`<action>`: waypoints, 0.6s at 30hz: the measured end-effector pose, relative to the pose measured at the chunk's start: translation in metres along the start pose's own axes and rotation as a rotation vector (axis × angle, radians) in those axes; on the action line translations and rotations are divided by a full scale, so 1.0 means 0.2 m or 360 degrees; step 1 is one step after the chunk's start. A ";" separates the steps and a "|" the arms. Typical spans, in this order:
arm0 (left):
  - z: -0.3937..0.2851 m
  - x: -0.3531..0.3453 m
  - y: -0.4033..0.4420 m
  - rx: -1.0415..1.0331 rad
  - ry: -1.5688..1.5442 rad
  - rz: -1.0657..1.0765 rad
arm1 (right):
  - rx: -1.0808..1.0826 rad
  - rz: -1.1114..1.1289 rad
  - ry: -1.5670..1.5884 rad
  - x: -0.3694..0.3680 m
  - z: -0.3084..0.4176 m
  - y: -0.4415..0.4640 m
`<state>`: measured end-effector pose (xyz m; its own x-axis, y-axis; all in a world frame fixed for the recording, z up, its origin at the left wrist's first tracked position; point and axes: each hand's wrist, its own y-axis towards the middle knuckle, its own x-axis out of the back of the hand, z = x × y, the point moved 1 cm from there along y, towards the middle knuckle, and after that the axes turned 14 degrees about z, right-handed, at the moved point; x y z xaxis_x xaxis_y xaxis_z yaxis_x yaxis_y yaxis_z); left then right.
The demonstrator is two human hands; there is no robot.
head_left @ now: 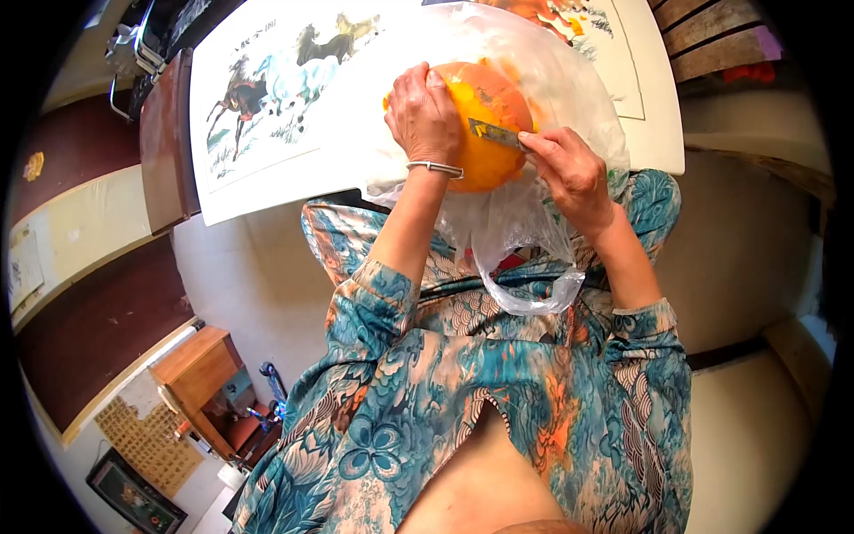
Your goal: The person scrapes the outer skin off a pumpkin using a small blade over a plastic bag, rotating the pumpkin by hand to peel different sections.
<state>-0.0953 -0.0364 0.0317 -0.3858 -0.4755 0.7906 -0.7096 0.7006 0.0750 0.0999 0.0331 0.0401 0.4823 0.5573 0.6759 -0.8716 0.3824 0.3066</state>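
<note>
A round orange pumpkin (487,169) rests on a clear plastic bag (583,111) at the table's near edge. Brighter, wet-looking flesh shows on its left and lower parts, while duller skin remains at the upper right. My left hand (425,116), with a bangle at the wrist, is wrapped over the pumpkin's left side. In my right hand (574,173) is the handle end of a short flat blade (496,133), which lies against the pumpkin's surface with orange bits on it.
The white table (356,169) has painted horses on its top. The bag's handles hang over my lap. A wooden slatted seat (712,40) stands at the upper right, and a wooden cabinet (197,363) at the lower left.
</note>
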 end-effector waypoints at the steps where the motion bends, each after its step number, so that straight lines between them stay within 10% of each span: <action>1: 0.00 0.00 0.01 0.0000 -0.0002 0.0005 | -0.0001 0.0003 0.0010 0.00 -0.01 0.01; 18: -0.02 0.02 0.01 0.0005 0.0035 0.0057 | 0.0120 0.0029 -0.0110 0.02 -0.05 0.08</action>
<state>-0.0951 -0.0342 0.0375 -0.3980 -0.4381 0.8061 -0.6974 0.7153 0.0445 0.0876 0.0492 0.0405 0.4616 0.5105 0.7255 -0.8855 0.3147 0.3419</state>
